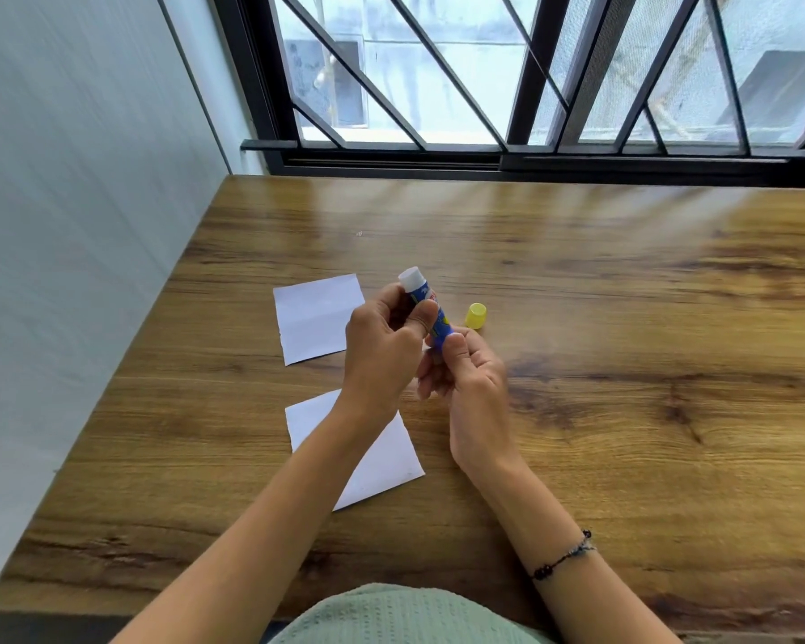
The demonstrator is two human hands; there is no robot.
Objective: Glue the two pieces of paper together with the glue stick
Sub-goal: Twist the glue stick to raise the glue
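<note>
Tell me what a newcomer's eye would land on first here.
First the blue glue stick, uncapped with its white tip up, held over the middle of the table by the left hand and the right hand. Its yellow cap stands on the table just right of them. Two white papers lie apart to the left, the near one partly under the left forearm.

A home-like room is showing here. A wood-grain surface (577, 318) is sitting against a white wall (66, 178), under a black-barred window (484, 86).
</note>
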